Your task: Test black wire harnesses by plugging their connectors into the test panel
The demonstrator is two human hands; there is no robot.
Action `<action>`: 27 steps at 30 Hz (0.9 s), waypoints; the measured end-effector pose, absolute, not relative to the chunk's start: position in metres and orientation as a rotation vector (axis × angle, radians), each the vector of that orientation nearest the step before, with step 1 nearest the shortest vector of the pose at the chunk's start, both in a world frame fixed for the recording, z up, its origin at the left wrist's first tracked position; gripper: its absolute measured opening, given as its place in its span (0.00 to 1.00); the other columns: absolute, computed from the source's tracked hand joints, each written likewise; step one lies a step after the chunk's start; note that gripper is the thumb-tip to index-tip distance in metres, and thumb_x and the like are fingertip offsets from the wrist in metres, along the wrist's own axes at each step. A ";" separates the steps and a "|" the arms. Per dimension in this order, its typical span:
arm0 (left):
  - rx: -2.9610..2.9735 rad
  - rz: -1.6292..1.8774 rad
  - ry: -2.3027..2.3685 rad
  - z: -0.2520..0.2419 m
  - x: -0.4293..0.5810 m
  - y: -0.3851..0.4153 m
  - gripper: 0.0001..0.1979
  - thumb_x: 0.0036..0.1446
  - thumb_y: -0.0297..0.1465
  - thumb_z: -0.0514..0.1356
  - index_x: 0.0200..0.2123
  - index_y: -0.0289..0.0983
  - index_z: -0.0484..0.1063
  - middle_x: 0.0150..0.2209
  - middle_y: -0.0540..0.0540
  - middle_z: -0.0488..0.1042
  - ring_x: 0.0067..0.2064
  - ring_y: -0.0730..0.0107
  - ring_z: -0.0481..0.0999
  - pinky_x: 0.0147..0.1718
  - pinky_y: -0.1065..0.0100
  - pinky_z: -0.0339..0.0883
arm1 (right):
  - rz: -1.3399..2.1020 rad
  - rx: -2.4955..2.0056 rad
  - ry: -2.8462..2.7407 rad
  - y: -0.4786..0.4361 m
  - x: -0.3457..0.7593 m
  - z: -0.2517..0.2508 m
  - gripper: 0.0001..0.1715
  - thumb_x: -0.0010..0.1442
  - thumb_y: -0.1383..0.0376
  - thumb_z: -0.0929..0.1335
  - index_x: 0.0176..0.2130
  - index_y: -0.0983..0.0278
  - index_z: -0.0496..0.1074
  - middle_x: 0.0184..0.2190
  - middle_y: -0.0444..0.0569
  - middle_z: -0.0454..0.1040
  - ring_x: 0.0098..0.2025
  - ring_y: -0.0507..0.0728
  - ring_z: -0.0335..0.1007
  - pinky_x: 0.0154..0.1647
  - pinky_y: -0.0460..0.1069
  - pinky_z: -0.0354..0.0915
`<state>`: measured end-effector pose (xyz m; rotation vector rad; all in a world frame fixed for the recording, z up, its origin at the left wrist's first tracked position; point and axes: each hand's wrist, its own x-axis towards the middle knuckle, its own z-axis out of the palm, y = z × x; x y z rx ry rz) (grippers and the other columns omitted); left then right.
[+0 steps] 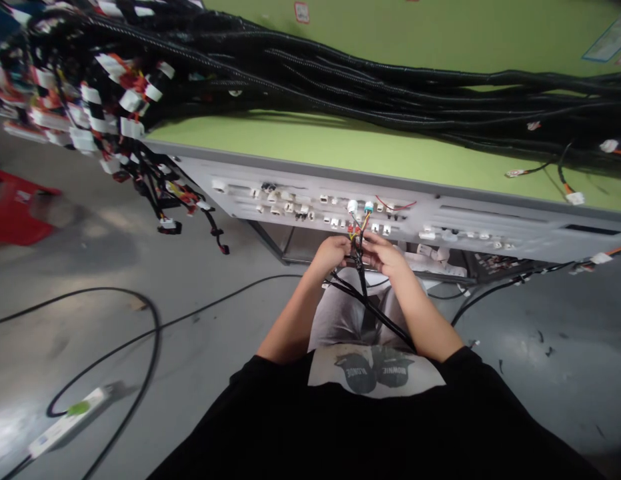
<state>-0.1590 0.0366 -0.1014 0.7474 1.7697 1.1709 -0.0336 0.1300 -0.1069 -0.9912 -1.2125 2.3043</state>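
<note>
1. Now, in the head view, the person stands at the front edge of a long table with a green top (340, 143) and looks down at both hands.
2. The left hand (333, 253) and the right hand (385, 257) are close together, just under the grey front panel (515, 223) of the table.
3. Between the hands is a thin black wire bunch (361, 270). The fingers of both hands are curled in tight and pinch it, one hand on each side.
4. The wire bunch is long and slim. It runs from low down by the right arm, up and a little left, through the hands.
5. Its top end points up at the front panel. Small red and yellow wires spread out there and go to a white plug (353, 207) and a blue-green plug (369, 207) on the panel.
6. More small white plugs sit in rows along the panel.
7. A big heap of thick black cables (390, 87) lies across the table top, well apart from the hands.
8. At the left corner of the table, many ends with white tags (115, 100) hang over the edge.
9. On the grey floor at the lower left lies a white power strip (65, 420) with a black cord (150, 333) looping near it.
</note>
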 end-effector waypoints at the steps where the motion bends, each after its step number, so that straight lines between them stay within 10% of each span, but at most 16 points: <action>1: 0.833 1.175 1.807 -0.102 -0.159 0.036 0.05 0.50 0.25 0.55 0.24 0.34 0.70 0.20 0.51 0.67 0.19 0.77 0.63 0.21 0.75 0.53 | 2.318 -0.997 -1.169 0.130 -0.033 -0.106 0.20 0.41 0.69 0.75 0.37 0.60 0.73 0.27 0.40 0.76 0.31 0.51 0.72 0.33 0.46 0.69; 27: 0.487 1.287 1.121 -0.110 -0.172 0.027 0.16 0.39 0.31 0.71 0.33 0.30 0.76 0.28 0.42 0.76 0.26 0.71 0.74 0.28 0.70 0.69 | 1.771 -0.813 -1.708 0.132 -0.035 -0.134 0.12 0.44 0.59 0.72 0.32 0.60 0.78 0.37 0.46 0.77 0.43 0.56 0.70 0.50 0.53 0.62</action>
